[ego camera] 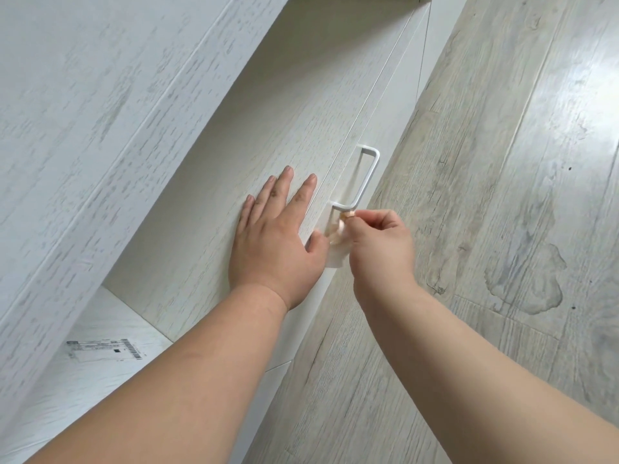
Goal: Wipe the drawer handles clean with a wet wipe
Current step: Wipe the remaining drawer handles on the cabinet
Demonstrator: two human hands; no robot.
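Head view, wet wipe [336, 252] half hidden between hands

A pale, whitewashed wood-grain cabinet [110, 122] fills the left side, its broad panels running diagonally up the view, with a lower shelf surface [100, 333] at the bottom left carrying a printed barcode label [104, 349]. To the right lies a floor [485, 162] of grey-beige wood-look planks with dark knots and grain lines. Bright light glares off the planks toward the upper right, and a wet-looking patch [526, 283] with an irregular outline sits on the floor at the right.
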